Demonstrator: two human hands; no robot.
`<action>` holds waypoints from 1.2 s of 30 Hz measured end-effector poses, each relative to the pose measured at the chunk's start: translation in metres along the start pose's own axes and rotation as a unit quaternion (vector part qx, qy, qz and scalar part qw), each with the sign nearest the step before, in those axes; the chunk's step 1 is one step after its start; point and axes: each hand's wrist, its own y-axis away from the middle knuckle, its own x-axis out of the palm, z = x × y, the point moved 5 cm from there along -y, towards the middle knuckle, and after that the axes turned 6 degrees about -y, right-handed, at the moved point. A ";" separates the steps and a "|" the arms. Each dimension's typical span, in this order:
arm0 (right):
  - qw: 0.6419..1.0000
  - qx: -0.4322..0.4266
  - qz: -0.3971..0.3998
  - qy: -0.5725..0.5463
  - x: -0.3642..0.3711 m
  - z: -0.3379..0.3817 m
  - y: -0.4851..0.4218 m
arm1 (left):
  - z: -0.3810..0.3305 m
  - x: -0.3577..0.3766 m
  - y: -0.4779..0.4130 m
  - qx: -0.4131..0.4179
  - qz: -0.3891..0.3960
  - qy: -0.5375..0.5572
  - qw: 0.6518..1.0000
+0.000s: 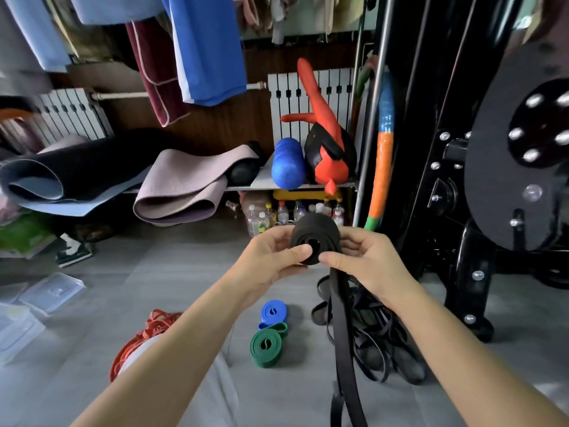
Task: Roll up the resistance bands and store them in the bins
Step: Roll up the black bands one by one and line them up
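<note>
Clear bins (50, 291): lidded plastic boxes on the grey floor at the far left, well apart from the hands.
Red bands (144, 331): a loose orange-red tangle on the floor, partly hidden behind the left forearm.
Left hand (271, 257): closed on the left side of the black roll, thumb pressed near the roll's centre, fingers curled behind it.
Blue band (274, 312): rolled into a coil, resting on the floor below the hands.
Green band (266, 346): rolled coil just in front of the blue band, touching it.
Black roll (315, 240): a partly wound black resistance band held up in the air between both hands, its spiral end facing the camera.
Black tail (343, 334): the unwound length of the same band, hanging straight down from the roll toward the bottom edge.
Right hand (366, 260): closed on the right side of the roll, thumb on the lower front edge where the tail leaves it, fingers wrapped around the back.
Black band pile (381, 343): more loose black bands heaped on the floor behind the tail, near the foot of the black gym machine (474, 272).
</note>
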 end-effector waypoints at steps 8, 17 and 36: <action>0.988 0.047 0.087 0.120 0.002 0.001 -0.013 | -0.053 0.004 -0.016 0.092 0.063 -0.501 0.858; 0.994 0.046 0.070 0.076 -0.008 0.003 -0.021 | -0.075 -0.018 -0.022 0.071 0.035 -0.308 0.948; 0.998 0.020 0.058 0.015 0.012 0.018 -0.033 | -0.057 -0.024 -0.014 0.023 -0.015 -0.108 0.994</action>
